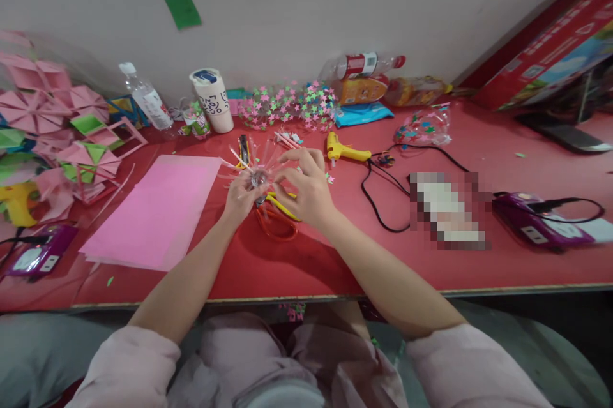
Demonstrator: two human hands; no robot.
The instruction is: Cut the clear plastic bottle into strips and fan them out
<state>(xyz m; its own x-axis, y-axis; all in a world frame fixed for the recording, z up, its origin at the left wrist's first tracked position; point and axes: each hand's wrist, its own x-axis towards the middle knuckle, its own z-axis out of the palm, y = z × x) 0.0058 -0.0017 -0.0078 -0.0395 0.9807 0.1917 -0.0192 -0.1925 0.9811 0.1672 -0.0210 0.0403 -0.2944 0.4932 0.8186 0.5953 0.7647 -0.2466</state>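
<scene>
My left hand (237,201) is closed around a clear plastic bottle piece (259,179), its round end facing up and thin cut strips fanning outward. Over its right side, my right hand (310,189) has thumb and forefinger pinched at one of those strips. The clear strips blur into the background, so their exact contact is hard to see. Beneath the hands lie scissors with orange handles (278,228) and a tool with yellow handles (286,206), both partly hidden. Just behind the strips is a black and yellow tool (244,150).
Pink paper sheets (158,210) lie to the left. A yellow glue gun (347,149) rests behind my right hand, its black cord trailing toward a purple power strip (541,223). Star-covered decorations (290,106), a white cup (214,101) and bottles (148,101) line the wall.
</scene>
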